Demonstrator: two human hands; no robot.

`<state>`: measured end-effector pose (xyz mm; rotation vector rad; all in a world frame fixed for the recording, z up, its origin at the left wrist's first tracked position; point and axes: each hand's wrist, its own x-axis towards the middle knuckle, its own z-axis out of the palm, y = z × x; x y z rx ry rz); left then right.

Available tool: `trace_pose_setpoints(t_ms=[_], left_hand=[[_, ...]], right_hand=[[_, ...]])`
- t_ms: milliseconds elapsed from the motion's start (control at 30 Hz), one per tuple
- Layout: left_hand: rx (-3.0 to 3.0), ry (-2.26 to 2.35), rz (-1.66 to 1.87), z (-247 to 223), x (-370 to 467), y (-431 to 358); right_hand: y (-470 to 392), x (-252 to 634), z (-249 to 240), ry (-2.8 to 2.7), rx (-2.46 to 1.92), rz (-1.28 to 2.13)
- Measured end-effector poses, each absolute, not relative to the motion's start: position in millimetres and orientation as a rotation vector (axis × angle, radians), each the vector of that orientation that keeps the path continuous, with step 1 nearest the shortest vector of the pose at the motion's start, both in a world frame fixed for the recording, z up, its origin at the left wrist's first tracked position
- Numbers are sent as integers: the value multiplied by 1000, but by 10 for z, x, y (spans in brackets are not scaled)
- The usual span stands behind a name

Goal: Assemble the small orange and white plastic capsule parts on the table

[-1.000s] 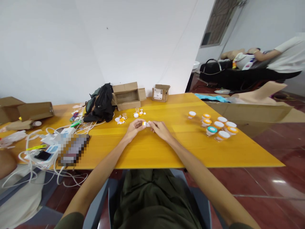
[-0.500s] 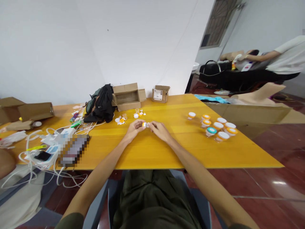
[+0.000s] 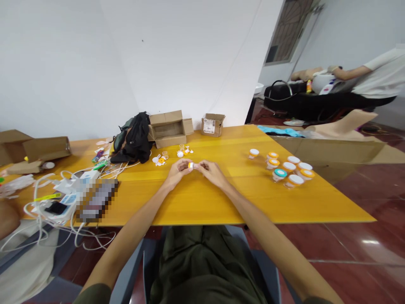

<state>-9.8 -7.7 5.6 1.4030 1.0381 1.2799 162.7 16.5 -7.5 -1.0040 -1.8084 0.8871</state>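
Above the middle of the yellow table (image 3: 202, 207), my two hands nearly meet. Fingers of my left hand (image 3: 177, 172) are closed on a small orange and white lid piece (image 3: 190, 165). My right hand (image 3: 211, 172) pinches at the right side of that piece; what lies between its fingertips is too small to make out. Loose white and orange parts (image 3: 161, 160) lie beyond my left hand, with more small parts (image 3: 180, 154) and a clear cup close by. To the right stand several clear jars with white, orange and teal lids (image 3: 280, 173).
Open cardboard boxes (image 3: 167, 128) and a smaller box (image 3: 212, 125) stand at the back beside a black bag (image 3: 136, 141). Cables, a power strip (image 3: 63, 204) and a blurred-out device (image 3: 98, 199) are at left. Another person's arm (image 3: 351, 74) is at far right.
My right fingertips have closed in on the small piece, covering the clear part seen between my hands before. In the background, the other person's arm has shifted and a pale rounded object shows there.
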Motion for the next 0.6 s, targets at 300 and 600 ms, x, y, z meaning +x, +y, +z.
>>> trace_pose_setpoints(t_ms=[300,600], left_hand=[[1387,1030,1281,63,-90,-76],[1396,1021,1264,54,-92,-79]], right_hand=[[173,1642,-83,-1829,-973,868],[167,1636,-81,-1834,-984,882]])
